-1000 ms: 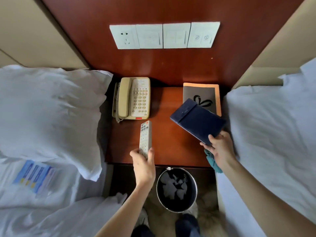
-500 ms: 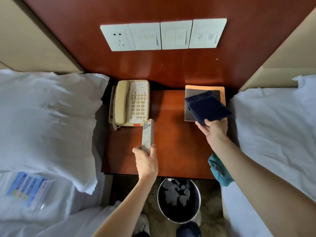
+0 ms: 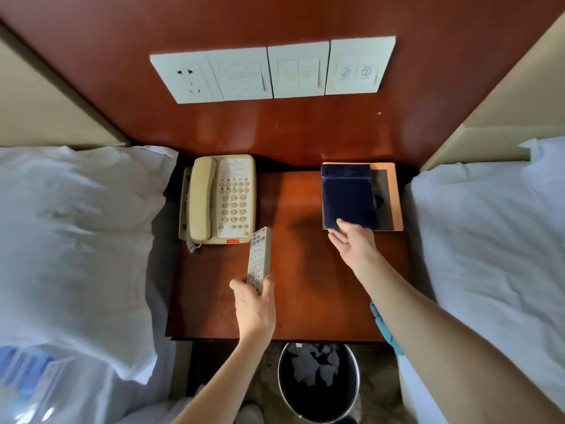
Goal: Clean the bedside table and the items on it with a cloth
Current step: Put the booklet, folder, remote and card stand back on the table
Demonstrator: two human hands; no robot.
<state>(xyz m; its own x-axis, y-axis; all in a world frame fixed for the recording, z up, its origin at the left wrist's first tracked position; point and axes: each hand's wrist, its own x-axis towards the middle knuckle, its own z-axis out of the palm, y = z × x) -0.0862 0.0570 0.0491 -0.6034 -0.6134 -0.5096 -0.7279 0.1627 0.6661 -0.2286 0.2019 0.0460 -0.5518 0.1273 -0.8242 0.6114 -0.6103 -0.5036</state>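
Gripping remote [image 3: 259, 257] by near end with left hand [image 3: 255, 304], fingers curled round it, far end near phone [image 3: 220, 200]. Touching navy folder [image 3: 348, 197] with right hand [image 3: 354, 241], fingers straight, nothing held. Folder flat on orange booklet [image 3: 393, 203], back right of bedside table [image 3: 299, 270]. Teal cloth [image 3: 383, 328] at table's right edge, under right forearm.

I counted one bedside table [image 3: 305, 286] in the middle of the frame. With it were one telephone [image 3: 220, 200], one remote control [image 3: 259, 258], one dark blue folder [image 3: 348, 197] and one orange-edged booklet [image 3: 394, 203]. Four white wall plates [image 3: 241, 73] ran across the top: one socket [image 3: 191, 79] and three switch plates [image 3: 299, 71]. There were two beds, one at the left edge [image 3: 76, 234] and one at the right [image 3: 489, 240]. I saw one waste bin [image 3: 279, 381] at bottom centre and one teal cloth [image 3: 382, 325] at lower right. Two hands showed, the left hand [image 3: 255, 304] and the right hand [image 3: 354, 243]. The leaflets [image 3: 24, 374] at lower left were too blurred to count.
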